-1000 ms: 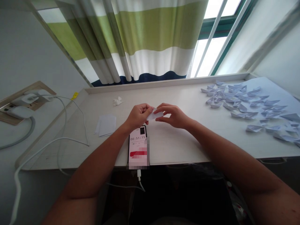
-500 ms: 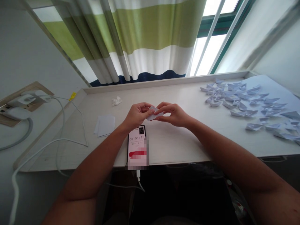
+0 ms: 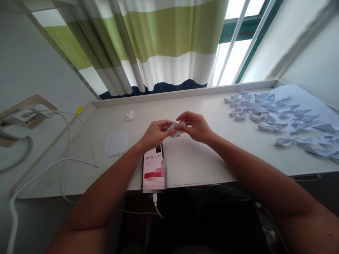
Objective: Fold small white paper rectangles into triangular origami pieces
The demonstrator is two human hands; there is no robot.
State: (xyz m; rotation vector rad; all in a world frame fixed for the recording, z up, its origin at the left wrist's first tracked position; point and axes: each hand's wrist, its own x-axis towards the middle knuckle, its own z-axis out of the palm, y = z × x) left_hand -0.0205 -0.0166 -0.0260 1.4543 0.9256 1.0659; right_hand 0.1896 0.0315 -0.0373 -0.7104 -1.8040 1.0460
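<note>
A small folded piece of white paper (image 3: 176, 131) is held up over the desk between both hands. My left hand (image 3: 156, 133) pinches its left part, thumb in front and fingers behind. On the other side my right hand (image 3: 195, 126) grips the right end between thumb and fingers. The fingers cover much of the paper, so its exact fold is hard to see. Many folded paper boats (image 3: 265, 109) lie spread over the right of the desk. Left of my left forearm is a small stack of white paper sheets (image 3: 118, 144).
A phone (image 3: 153, 169) showing a timer lies at the desk's (image 3: 201, 165) front edge, a charging cable (image 3: 155, 199) plugged into it. Crumpled white paper (image 3: 129, 115) sits at the back left. White cables (image 3: 66, 158) trail from a wall socket (image 3: 34, 116). A striped curtain (image 3: 169, 35) hangs behind.
My right thumb has moved onto the front of the paper and the right fingers have lifted slightly. Both hands still hold the paper. The view has shifted a little.
</note>
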